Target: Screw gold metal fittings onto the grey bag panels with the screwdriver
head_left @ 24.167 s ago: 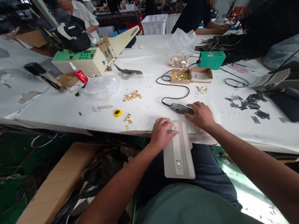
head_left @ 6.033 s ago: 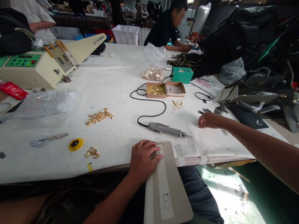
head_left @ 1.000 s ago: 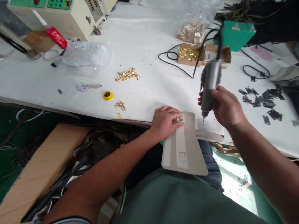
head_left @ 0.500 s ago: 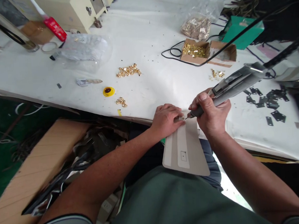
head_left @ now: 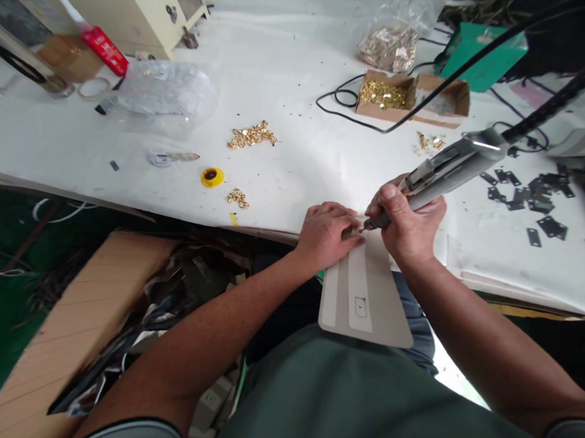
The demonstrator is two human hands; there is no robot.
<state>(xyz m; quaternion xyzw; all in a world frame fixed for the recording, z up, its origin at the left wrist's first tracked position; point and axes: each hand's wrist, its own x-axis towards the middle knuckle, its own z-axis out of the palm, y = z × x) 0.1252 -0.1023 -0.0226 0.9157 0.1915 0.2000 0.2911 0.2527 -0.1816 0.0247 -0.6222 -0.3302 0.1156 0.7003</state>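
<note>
Beige panel (head_left: 385, 289) gripped at its far end by the left hand (head_left: 327, 235), thumb and fingers closed over it, presumably to keep it steady beneath the tip of a grey corded power tool (head_left: 456, 167). Wrapped around the tool's front end, the right hand (head_left: 410, 227), grasp set low near the tip, likely for close aim. Contact at the tip too small to tell.

Far end of the panel at the edge of the worktop (head_left: 310, 178), near end out over the lap, perhaps for easy reach by both hands. Flat, smooth-looking and round-cornered, with pale strips down its length; on the middle strip (head_left: 359, 274), a dark-outlined rectangle (head_left: 360, 307) with a dot inside.

Farther out, to the left, a smaller gold pile (head_left: 237, 198) near a yellow round item (head_left: 213, 178), and a larger gold pile (head_left: 251, 135) behind. To the right, dark plates (head_left: 548, 188) scattered loose, seemingly within arm's reach. Toward the back, a cardboard box (head_left: 384, 112) of gold-coloured bits, a green box (head_left: 481, 55) nearby; at far left, a red bottle (head_left: 105, 50) beside a clear plastic bag (head_left: 163, 88).
</note>
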